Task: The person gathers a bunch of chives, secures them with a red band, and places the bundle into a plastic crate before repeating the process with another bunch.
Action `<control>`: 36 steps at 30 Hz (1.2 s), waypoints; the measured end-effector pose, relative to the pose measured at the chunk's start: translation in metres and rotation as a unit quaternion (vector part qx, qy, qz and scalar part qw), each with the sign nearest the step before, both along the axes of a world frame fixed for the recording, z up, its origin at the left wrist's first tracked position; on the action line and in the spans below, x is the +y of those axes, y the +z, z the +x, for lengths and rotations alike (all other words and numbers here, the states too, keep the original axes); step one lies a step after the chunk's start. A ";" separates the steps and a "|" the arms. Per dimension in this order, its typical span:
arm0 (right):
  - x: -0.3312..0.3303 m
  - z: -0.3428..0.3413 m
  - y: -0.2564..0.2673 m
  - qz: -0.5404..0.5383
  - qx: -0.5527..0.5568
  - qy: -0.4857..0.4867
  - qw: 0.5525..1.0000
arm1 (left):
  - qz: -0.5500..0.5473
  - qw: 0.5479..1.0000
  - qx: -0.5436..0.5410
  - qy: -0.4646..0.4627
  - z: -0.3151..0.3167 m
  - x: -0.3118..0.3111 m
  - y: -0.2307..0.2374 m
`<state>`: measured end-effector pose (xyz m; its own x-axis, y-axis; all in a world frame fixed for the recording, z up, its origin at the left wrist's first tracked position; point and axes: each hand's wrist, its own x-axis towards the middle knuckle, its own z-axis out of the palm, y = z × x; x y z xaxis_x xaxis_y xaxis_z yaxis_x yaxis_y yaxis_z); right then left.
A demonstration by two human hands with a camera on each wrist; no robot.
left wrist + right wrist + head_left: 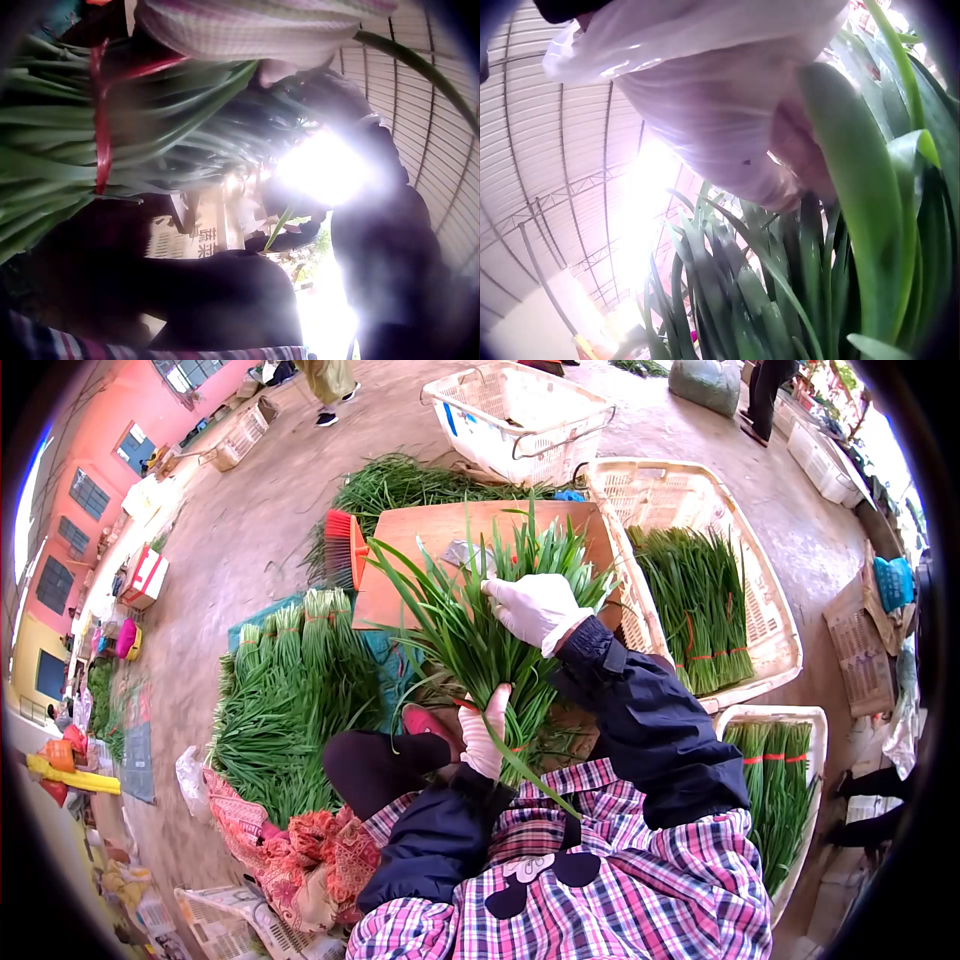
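A bunch of green chives [448, 628] stands leaf tips up over the lap. My left hand [485, 740], in a striped glove, grips the bunch low down. A red tie [102, 127] circles its stalks in the left wrist view. Farther up, my right hand [540, 608], in a thin white plastic glove, pinches some of the leaves. In the right wrist view its fingers [780, 180] curl in among the broad blades, which partly hide the fingertips. One long blade hangs down past the left hand onto the checked apron [620, 870].
A brown board [400, 595] lies ahead, with a red broom [345, 550] at its left. Tied chive bunches [290, 700] are heaped at left. White crates [770, 610] with more bunches stand at right. Another white crate [520, 435] is at the back. A person [328, 385] stands far off.
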<state>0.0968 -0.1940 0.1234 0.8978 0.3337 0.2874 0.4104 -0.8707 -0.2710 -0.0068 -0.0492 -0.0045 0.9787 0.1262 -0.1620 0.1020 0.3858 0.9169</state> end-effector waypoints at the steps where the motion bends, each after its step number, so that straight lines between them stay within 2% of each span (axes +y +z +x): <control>1: 0.001 0.000 0.001 -0.004 0.005 0.001 1.000 | 0.001 1.000 -0.001 -0.003 0.000 0.000 -0.002; 7: 0.000 0.007 -0.010 -0.051 0.010 0.009 0.999 | -0.011 1.000 0.007 -0.004 0.000 -0.002 0.004; 10: 0.002 0.001 -0.007 -0.008 -0.033 0.015 0.999 | -0.005 1.000 0.015 -0.005 0.001 0.001 -0.002; 13: -0.001 0.000 -0.007 0.010 0.010 -0.003 1.000 | -0.012 1.000 0.008 -0.007 0.002 0.001 -0.003; 22: -0.006 0.009 -0.010 -0.039 0.068 0.009 0.997 | -0.012 1.000 0.003 -0.019 0.000 0.000 0.003; 28: -0.007 0.009 -0.012 0.044 0.059 -0.022 0.997 | -0.041 0.999 -0.012 0.003 0.001 -0.004 0.004; 31: -0.010 0.010 -0.009 0.058 0.053 0.020 0.997 | -0.051 0.999 -0.017 -0.002 0.002 -0.003 -0.004; 36: -0.011 0.011 -0.007 0.011 0.072 0.010 0.997 | -0.032 0.999 -0.015 -0.005 0.001 -0.003 0.000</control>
